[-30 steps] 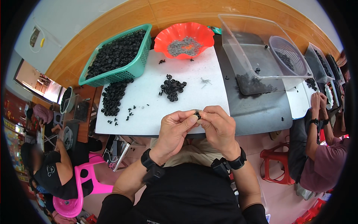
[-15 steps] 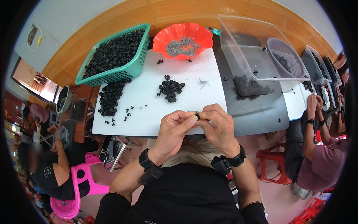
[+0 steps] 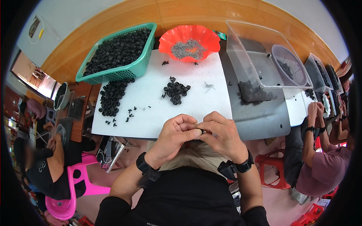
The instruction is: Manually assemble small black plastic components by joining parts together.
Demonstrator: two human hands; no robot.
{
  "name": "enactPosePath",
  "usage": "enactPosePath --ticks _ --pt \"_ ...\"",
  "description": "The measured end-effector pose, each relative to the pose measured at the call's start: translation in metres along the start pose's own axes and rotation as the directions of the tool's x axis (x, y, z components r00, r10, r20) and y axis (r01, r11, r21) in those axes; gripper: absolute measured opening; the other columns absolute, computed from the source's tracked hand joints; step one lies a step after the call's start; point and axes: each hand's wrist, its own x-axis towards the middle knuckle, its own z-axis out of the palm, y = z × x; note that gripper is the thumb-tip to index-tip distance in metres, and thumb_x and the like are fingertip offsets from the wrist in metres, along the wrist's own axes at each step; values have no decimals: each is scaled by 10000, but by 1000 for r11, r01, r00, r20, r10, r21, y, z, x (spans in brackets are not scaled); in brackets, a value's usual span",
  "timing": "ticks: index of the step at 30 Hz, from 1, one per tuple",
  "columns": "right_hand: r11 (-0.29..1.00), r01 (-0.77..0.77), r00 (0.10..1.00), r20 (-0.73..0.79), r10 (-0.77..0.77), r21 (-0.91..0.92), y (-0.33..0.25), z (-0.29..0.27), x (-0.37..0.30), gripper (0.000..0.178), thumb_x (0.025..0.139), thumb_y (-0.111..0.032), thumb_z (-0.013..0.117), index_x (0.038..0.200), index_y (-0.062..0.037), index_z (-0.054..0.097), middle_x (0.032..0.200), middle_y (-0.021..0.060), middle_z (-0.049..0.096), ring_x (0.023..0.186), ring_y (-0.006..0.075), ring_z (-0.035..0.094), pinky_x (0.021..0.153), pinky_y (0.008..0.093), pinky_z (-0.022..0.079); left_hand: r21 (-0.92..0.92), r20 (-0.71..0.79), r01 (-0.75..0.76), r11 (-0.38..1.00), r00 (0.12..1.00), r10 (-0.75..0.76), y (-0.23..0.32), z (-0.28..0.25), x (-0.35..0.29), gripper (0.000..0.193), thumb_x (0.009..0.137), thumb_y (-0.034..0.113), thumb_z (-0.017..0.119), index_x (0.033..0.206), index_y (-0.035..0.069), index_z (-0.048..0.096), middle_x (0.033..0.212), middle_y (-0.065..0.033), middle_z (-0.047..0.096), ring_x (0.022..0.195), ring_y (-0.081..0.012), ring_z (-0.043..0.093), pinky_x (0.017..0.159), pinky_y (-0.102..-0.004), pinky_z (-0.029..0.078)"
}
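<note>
My left hand (image 3: 174, 136) and my right hand (image 3: 223, 135) meet at the table's front edge. Between their pinched thumbs and fingertips is a small round black part (image 3: 202, 130), mostly covered by the fingers. Just beyond them, a small heap of black round parts (image 3: 176, 92) lies on the white sheet (image 3: 147, 124). A larger patch of black cup-shaped parts (image 3: 112, 98) spreads to the left, with several tiny black pieces (image 3: 130, 111) beside it. A few thin clear pieces (image 3: 209, 87) rest right of the heap.
At the back stand a green basket (image 3: 142, 67) full of black parts and a red scalloped bowl (image 3: 213, 45) of clear pieces. A clear plastic bin (image 3: 235, 56) occupies the right. Co-workers sit on both sides, near a pink chair (image 3: 88, 180) and red stool (image 3: 269, 165).
Both hands sit slightly lower in the picture, still pinched together around the black part. The whole view has shifted a little. The co-worker at left has moved their arms.
</note>
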Motion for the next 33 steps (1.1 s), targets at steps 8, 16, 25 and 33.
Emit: enactPosePath --ticks 8,16,25,33 --pt "1000 22 999 -37 -22 3 -3 6 2 226 765 -66 796 977 -60 721 860 57 620 622 209 619 555 318 509 1 32 27 1000 999 -27 2 -4 0 252 920 20 718 1125 15 570 1030 -77 681 937 -121 664 836 -259 549" --pt "997 -27 999 -18 29 67 0 6 1 250 779 -52 792 1018 -42 721 842 68 612 608 207 610 559 324 509 -5 19 40 999 999 -40 0 -5 2 257 927 26 711 1135 16 561 1034 -75 676 937 -124 666 841 -258 555" --pt "989 -7 999 -51 14 146 12 9 4 228 785 -32 777 1006 -39 722 819 77 623 637 199 650 567 314 521 -4 -9 0 1000 1000 0 -2 -1 4 229 946 35 691 1131 8 559 1065 -92 670 953 -132 672 866 -276 573" --pt "984 -21 999 -25 26 179 19 6 5 202 791 -30 772 985 -45 716 796 71 624 636 190 660 572 293 530 13 -37 -36 999 999 36 -6 3 5 189 962 29 657 1129 30 569 1043 -72 679 922 -126 677 821 -267 576"
